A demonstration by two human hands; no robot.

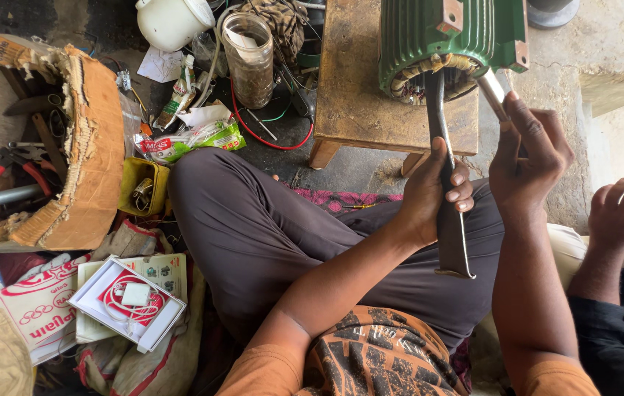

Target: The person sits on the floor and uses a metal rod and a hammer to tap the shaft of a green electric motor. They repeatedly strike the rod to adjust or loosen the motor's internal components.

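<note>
Standing on the wooden bench (349,88), the green motor (448,40) shows its copper coils. Left hand (429,194) has its grip closed around a dark flat bar (448,220) reaching into the motor; right hand (528,158) grips closed on a thin metal rod (494,94) beside it.

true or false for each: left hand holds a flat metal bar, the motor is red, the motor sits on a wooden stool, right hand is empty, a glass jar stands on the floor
1. The left hand holds a flat metal bar: true.
2. The motor is red: false, it is green.
3. The motor sits on a wooden stool: true.
4. The right hand is empty: false, it grips a shiny metal rod.
5. A glass jar stands on the floor: true.
</note>
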